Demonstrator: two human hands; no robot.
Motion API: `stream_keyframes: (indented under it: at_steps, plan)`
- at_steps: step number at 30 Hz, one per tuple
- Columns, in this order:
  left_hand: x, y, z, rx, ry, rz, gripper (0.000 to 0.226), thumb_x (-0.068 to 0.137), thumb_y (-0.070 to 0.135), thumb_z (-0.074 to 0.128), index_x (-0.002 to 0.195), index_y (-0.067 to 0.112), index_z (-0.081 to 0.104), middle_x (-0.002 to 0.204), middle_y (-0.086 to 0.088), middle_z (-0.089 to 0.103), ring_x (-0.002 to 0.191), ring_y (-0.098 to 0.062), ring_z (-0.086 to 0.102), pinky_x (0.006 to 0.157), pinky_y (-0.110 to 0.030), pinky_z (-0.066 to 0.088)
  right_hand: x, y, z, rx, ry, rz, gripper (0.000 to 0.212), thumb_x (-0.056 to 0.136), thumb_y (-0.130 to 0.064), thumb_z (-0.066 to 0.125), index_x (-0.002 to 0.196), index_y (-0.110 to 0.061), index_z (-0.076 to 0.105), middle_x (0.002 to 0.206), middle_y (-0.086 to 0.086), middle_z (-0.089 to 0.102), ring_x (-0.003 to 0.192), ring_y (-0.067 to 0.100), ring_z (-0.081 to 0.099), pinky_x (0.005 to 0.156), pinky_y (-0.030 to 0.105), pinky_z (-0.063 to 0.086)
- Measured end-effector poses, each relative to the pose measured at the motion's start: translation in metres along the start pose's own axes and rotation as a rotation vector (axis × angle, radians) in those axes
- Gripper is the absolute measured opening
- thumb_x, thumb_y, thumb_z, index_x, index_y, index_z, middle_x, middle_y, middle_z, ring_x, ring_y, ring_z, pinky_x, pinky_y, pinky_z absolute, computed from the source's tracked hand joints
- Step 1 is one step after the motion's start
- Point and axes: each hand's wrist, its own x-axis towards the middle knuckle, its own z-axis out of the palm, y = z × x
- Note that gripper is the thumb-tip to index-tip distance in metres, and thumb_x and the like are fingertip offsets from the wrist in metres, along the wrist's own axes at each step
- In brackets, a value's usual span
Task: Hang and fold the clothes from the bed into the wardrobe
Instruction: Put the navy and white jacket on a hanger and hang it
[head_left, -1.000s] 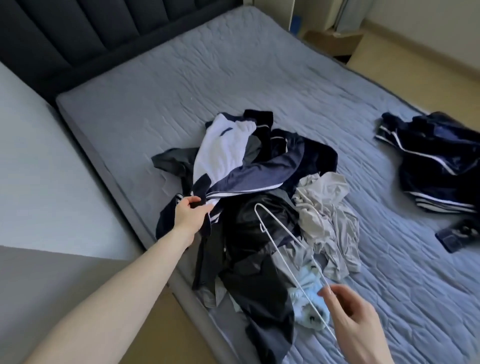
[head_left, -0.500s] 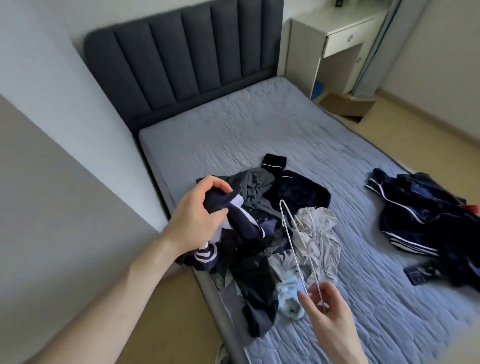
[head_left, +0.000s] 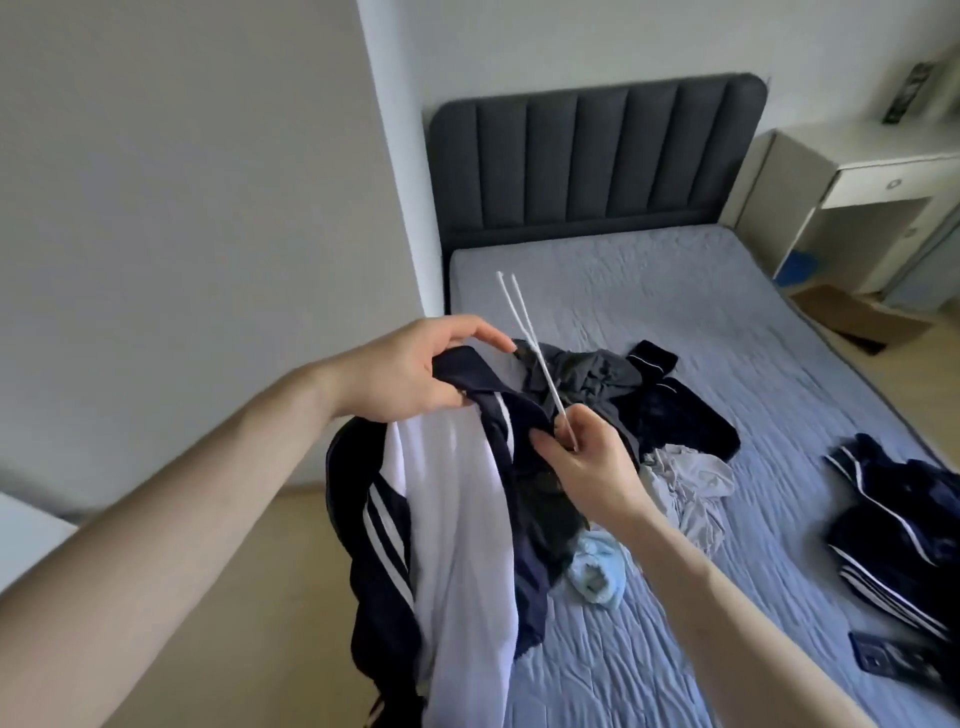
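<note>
Jacket (head_left: 457, 519), navy and white with striped sleeves, is gripped at its collar by the left hand (head_left: 410, 371), fingers curled shut on the dark fabric, and is held up off the bed (head_left: 675, 312) at its near side edge. Just beside that collar, a white hanger (head_left: 530, 343) is pinched in the closed right hand (head_left: 587, 462), its wire pointing up toward the headboard (head_left: 597, 156). On the bed, behind both hands, a pile of clothes (head_left: 649, 405) is left lying.
</note>
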Motion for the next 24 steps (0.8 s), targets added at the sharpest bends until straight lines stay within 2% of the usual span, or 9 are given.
stream_keyframes:
  at_steps: [2,4,7,10,12,17,19,21,24]
  plan:
    - [-0.036,-0.015,-0.003,0.083,0.048,-0.107,0.058,0.090,0.007,0.073,0.131,0.044,0.055,0.108,0.005,0.076,0.100,-0.018,0.072,0.095,-0.033,0.056,-0.009,-0.007,-0.003,0.058,0.003,-0.035,0.042,0.090,-0.017,0.072,0.072,-0.021,0.034,0.058,-0.014,0.033,0.054,0.007,0.028,0.050,0.018,0.030]
    - [-0.074,-0.037,0.000,0.136,0.049,-0.238,0.050,0.088,0.016,0.074,0.122,0.049,0.057,0.102,0.014,0.076,0.090,-0.010,0.072,0.082,-0.023,0.055,-0.017,-0.014,-0.002,0.085,-0.011,-0.061,0.040,0.090,-0.012,0.070,0.074,-0.019,0.034,0.061,-0.014,0.031,0.056,0.008,0.027,0.052,0.018,0.029]
    - [-0.120,-0.073,0.010,0.259,0.017,-0.448,0.014,0.077,0.047,0.075,0.083,0.038,0.066,0.067,0.019,0.062,0.061,-0.008,0.057,0.058,-0.024,0.046,-0.027,-0.030,0.011,0.057,-0.025,-0.122,0.040,0.092,-0.009,0.068,0.075,-0.013,0.032,0.059,-0.014,0.031,0.054,0.008,0.026,0.049,0.017,0.029]
    - [-0.173,-0.115,0.029,0.257,0.015,-0.622,0.035,0.069,0.062,0.071,0.072,0.028,0.063,0.061,0.012,0.061,0.058,-0.011,0.059,0.059,-0.032,0.046,-0.041,-0.048,0.032,0.115,-0.065,-0.154,0.042,0.093,-0.008,0.067,0.076,-0.009,0.029,0.061,-0.009,0.033,0.052,0.009,0.027,0.049,0.019,0.029]
    - [-0.204,-0.136,0.042,0.242,0.082,-0.623,0.024,0.075,0.058,0.069,0.087,0.038,0.068,0.071,0.011,0.068,0.066,-0.012,0.066,0.063,-0.033,0.051,-0.054,-0.058,0.045,0.189,-0.175,-0.159,0.044,0.092,-0.012,0.068,0.075,-0.012,0.028,0.065,-0.001,0.032,0.052,0.011,0.029,0.049,0.022,0.029]
    - [-0.264,-0.175,0.057,0.368,0.551,-0.643,0.009,0.089,0.030,0.059,0.085,0.029,0.067,0.096,0.006,0.058,0.084,-0.017,0.059,0.076,-0.035,0.052,-0.101,-0.087,0.100,0.273,-0.499,-0.087,0.042,0.086,-0.023,0.069,0.068,-0.028,0.032,0.065,-0.006,0.031,0.054,0.012,0.031,0.051,0.023,0.031]
    - [-0.285,-0.180,0.060,0.232,0.683,-0.688,0.018,0.088,0.027,0.051,0.087,0.028,0.070,0.085,0.007,0.067,0.078,-0.019,0.064,0.068,-0.033,0.052,-0.121,-0.100,0.121,0.344,-0.544,-0.064,0.043,0.085,-0.023,0.070,0.069,-0.027,0.030,0.065,-0.004,0.028,0.051,0.011,0.028,0.046,0.019,0.031]
    - [-0.294,-0.178,0.059,-0.202,0.738,-0.671,0.028,0.091,0.022,0.046,0.092,0.023,0.074,0.077,0.002,0.073,0.069,-0.023,0.070,0.059,-0.032,0.053,-0.137,-0.110,0.132,0.362,-0.557,-0.071,0.045,0.084,-0.025,0.071,0.071,-0.025,0.027,0.067,-0.002,0.026,0.056,0.015,0.021,0.047,0.021,0.028]
    - [-0.317,-0.163,0.055,-0.710,0.650,-0.573,0.024,0.090,0.022,0.060,0.107,0.024,0.077,0.105,-0.004,0.078,0.092,-0.022,0.077,0.077,-0.036,0.063,-0.167,-0.126,0.153,0.326,-0.597,-0.124,0.044,0.083,-0.025,0.069,0.069,-0.027,0.028,0.066,-0.003,0.026,0.059,0.016,0.022,0.051,0.022,0.028]
